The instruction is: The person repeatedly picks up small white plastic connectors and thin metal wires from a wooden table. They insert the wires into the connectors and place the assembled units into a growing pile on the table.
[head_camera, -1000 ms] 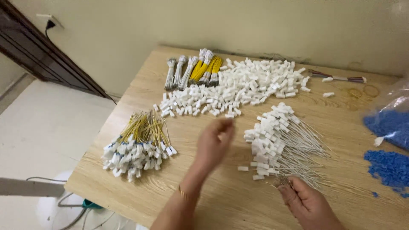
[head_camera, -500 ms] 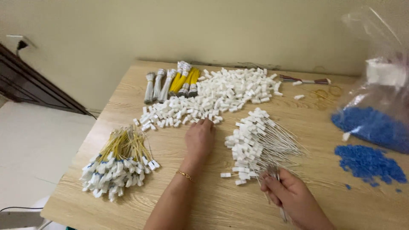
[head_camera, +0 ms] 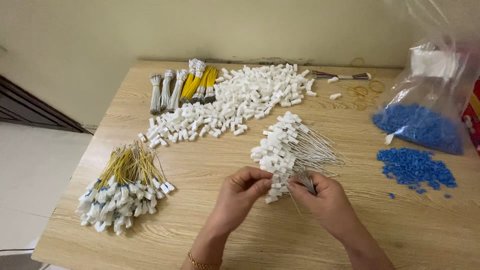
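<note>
White connector (head_camera: 274, 176) seemingly between both hands

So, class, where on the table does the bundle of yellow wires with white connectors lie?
In the head view, the bundle of yellow wires lies at the table's near left, left of the left hand.

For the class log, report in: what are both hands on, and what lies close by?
Left hand pinching a white connector. Right hand gripping thin grey wires. Finished wired connectors piled just behind, touching; loose white connectors farther back.
</note>
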